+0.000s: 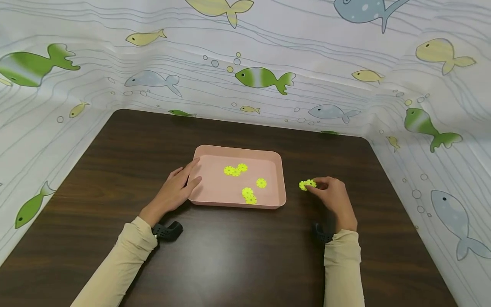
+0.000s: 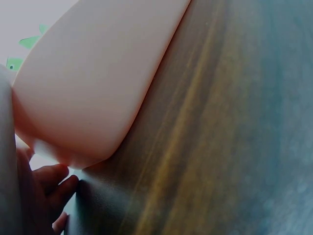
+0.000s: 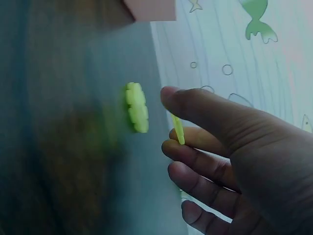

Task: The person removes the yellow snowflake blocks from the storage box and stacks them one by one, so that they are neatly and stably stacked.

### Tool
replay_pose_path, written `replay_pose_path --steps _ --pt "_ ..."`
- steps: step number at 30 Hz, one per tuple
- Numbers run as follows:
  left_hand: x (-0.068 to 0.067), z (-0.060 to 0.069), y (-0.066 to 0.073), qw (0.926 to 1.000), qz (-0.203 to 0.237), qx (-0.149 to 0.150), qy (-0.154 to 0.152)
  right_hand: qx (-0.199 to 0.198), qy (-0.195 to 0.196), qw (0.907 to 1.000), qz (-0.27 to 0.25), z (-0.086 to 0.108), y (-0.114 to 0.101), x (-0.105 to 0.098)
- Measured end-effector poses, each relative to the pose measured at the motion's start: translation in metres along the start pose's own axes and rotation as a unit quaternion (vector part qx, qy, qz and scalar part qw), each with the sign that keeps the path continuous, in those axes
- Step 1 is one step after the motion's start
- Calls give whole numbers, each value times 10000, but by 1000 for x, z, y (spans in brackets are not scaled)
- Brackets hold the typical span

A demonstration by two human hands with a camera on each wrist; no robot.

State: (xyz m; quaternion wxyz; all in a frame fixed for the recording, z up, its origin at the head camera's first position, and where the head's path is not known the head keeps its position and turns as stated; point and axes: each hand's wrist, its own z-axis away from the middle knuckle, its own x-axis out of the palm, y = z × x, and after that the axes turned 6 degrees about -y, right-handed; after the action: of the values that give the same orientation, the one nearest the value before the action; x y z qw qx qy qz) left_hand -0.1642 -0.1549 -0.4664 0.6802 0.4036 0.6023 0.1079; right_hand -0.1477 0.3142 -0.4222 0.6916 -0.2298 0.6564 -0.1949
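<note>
In the head view a shallow pink tray (image 1: 215, 192) sits on the dark table, with several yellow-green flower-shaped pieces (image 1: 261, 183) in it. My left hand (image 1: 172, 192) rests at the tray's left side, fingers fairly straight along the rim. The left wrist view shows its fingers (image 2: 61, 188) beside the tray's outer wall (image 2: 98, 83). Right of the tray, my right hand (image 1: 331, 194) pinches one flower-shaped piece (image 3: 178, 129) between thumb and fingers. Another flower-shaped piece (image 3: 138, 107) lies on the table just past the fingertips, apart from the held one.
The dark wood-grain table (image 1: 215, 256) extends around the tray on all sides. A white cloth printed with fish (image 1: 264, 77) stands as a wall at the back and both sides. Each wrist wears a black band (image 1: 168, 231).
</note>
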Motion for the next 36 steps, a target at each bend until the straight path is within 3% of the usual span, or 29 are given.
replay_pose_path --steps 8,25,30,36 --pt "-2 1 1 10000 24 -39 -31 28 -305 9995 -67 -7 4 10" --pt "-2 2 -1 10000 5 -22 1 5 -388 9990 204 -12 -1 16" --pt "-2 4 -2 10000 16 -17 32 -282 -191 9993 161 -15 -17 19" --pt "-1 1 0 10000 -4 4 45 -906 115 9958 -14 -28 -60 33"
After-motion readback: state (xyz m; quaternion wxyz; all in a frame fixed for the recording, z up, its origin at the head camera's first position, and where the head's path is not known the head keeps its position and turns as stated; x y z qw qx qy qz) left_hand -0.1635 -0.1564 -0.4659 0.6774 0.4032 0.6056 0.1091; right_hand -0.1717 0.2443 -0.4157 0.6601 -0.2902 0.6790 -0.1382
